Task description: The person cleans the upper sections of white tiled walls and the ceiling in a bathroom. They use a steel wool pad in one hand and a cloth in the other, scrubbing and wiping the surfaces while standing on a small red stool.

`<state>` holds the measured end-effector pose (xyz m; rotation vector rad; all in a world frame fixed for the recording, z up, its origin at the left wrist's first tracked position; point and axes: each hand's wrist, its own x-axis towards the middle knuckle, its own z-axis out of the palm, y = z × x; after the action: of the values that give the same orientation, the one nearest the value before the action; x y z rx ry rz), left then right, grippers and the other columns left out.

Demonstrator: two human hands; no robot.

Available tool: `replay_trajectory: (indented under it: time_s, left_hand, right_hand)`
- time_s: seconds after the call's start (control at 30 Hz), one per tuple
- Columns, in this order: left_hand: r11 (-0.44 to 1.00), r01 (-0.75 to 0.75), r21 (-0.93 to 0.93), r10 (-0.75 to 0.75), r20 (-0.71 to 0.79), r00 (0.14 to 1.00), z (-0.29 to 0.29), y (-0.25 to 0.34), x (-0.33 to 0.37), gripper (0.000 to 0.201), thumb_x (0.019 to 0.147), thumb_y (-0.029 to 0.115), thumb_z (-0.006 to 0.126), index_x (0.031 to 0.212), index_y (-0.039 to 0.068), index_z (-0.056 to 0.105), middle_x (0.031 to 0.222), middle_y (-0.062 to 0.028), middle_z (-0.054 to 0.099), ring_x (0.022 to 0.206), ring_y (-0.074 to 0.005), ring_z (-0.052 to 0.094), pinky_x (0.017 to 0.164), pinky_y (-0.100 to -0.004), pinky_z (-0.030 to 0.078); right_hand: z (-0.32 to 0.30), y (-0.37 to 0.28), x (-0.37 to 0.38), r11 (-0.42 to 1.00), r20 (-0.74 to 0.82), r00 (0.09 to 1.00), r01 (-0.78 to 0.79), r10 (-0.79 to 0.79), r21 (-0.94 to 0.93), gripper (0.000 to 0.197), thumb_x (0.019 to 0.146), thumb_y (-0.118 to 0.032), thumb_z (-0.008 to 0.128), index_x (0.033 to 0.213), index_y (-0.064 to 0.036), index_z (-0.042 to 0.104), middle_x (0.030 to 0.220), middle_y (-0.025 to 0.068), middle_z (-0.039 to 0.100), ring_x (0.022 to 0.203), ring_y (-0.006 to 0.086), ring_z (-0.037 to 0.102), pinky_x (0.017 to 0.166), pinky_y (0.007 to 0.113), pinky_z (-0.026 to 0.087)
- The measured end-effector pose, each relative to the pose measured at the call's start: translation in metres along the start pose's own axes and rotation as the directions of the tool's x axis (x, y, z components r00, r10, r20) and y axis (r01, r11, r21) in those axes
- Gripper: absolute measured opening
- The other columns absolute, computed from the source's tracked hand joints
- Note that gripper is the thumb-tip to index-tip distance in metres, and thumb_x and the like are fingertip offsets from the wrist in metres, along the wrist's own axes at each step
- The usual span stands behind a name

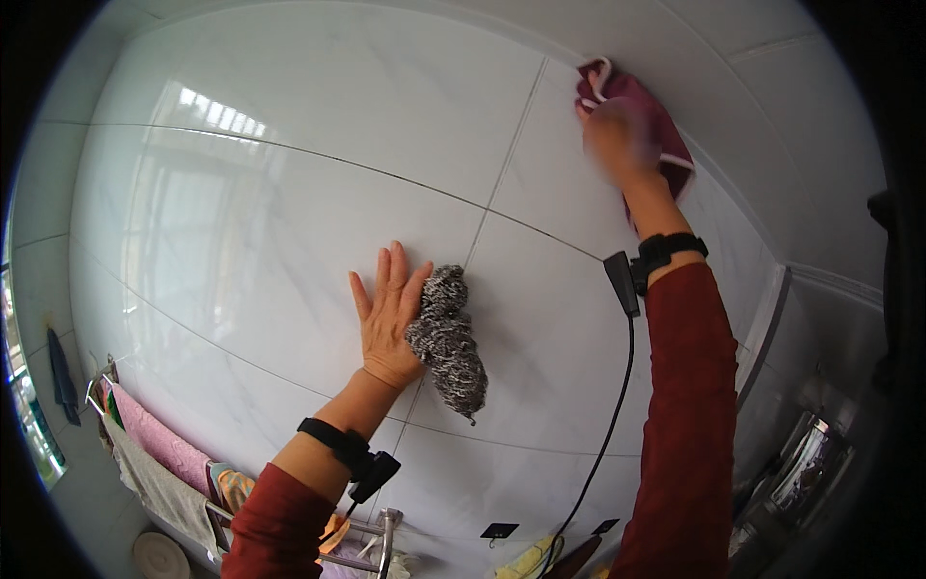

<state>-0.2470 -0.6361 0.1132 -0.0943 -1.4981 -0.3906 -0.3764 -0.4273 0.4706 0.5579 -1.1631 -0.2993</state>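
My left hand [389, 323] lies against the white tiled wall [309, 222] with its fingers spread. A shaggy grey knitted cloth [450, 352] hangs along its thumb side, and the thumb is hidden behind it. The cloth appears to be held there between thumb and palm. Up at the far right, my right hand [617, 140] presses a maroon cloth [666, 140] with pale trim against the wall near its edge. That hand is smeared by motion, but a few fingertips show on the cloth.
A metal towel rack [391, 536] at the lower left carries pink and grey towels [164, 434]. Black hooks [500, 531] are fixed low on the wall, with a yellow cloth [531, 560] beneath. A black cable [617, 415] runs down from my right wrist. A shiny metal fixture [805, 458] is at the lower right.
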Motion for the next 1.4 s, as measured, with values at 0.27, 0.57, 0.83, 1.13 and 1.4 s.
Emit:
replay_trajectory:
  time_s: [0.27,0.57,0.83,1.13,1.4]
  left_hand:
    - [1.0,-0.004,0.022,0.005,-0.001,1.0,0.0,-0.004,-0.002,0.071,0.081,0.037,0.065,0.141,0.009,0.041,0.157,-0.0237,0.02,0.147,-0.038,0.017,0.114,-0.0601,-0.004]
    - [1.0,-0.008,0.022,0.009,-0.045,0.999,-0.001,0.0,0.0,0.064,0.084,0.035,0.062,0.14,0.008,0.045,0.155,-0.0245,0.026,0.146,-0.0378,0.022,0.114,-0.0584,-0.004]
    - [0.998,-0.003,0.057,0.007,-0.068,0.998,0.004,-0.004,0.0,0.066,0.082,0.033,0.063,0.139,0.008,0.044,0.155,-0.0244,0.027,0.146,-0.0376,0.02,0.114,-0.058,-0.005]
    - [0.993,-0.006,0.114,0.009,-0.029,1.0,0.008,-0.009,-0.004,0.063,0.083,0.029,0.063,0.139,0.009,0.044,0.154,-0.0236,0.028,0.146,-0.0382,0.019,0.114,-0.0591,-0.004]
    - [0.958,-0.153,0.243,0.2,-0.18,0.963,0.02,0.005,0.012,0.048,0.091,0.024,0.059,0.136,0.009,0.051,0.157,-0.0209,0.024,0.148,-0.0328,0.014,0.115,-0.0525,-0.013]
  right_hand:
    - [-0.027,0.001,-0.031,0.852,0.162,0.87,-0.49,0.466,0.182,0.065,0.096,-0.057,0.038,0.147,-0.0166,0.039,0.157,0.0044,0.029,0.13,0.0341,0.041,0.107,0.054,0.028]
    - [-0.06,-0.101,0.059,0.713,0.287,0.951,-0.121,-0.117,0.691,0.065,0.091,-0.056,0.048,0.146,-0.0217,0.039,0.14,0.0165,0.049,0.131,0.0332,0.043,0.11,0.041,0.031]
    - [-0.042,-0.01,0.009,0.711,0.31,0.906,-0.419,0.288,0.565,0.07,0.084,-0.059,0.062,0.137,-0.0157,0.047,0.138,0.0115,0.052,0.124,0.0312,0.05,0.106,0.039,0.038]
    - [-0.012,0.175,-0.17,0.283,0.34,0.325,-0.944,0.882,0.17,0.089,0.09,-0.068,0.041,0.155,-0.0151,0.013,0.15,0.0203,0.037,0.136,0.0341,0.039,0.11,0.05,0.027]
    - [-0.039,0.137,-0.187,0.531,0.175,0.541,-0.841,0.823,0.104,0.095,0.084,-0.072,0.048,0.146,-0.0007,0.034,0.151,0.0134,0.037,0.137,0.0376,0.033,0.111,0.057,0.019]
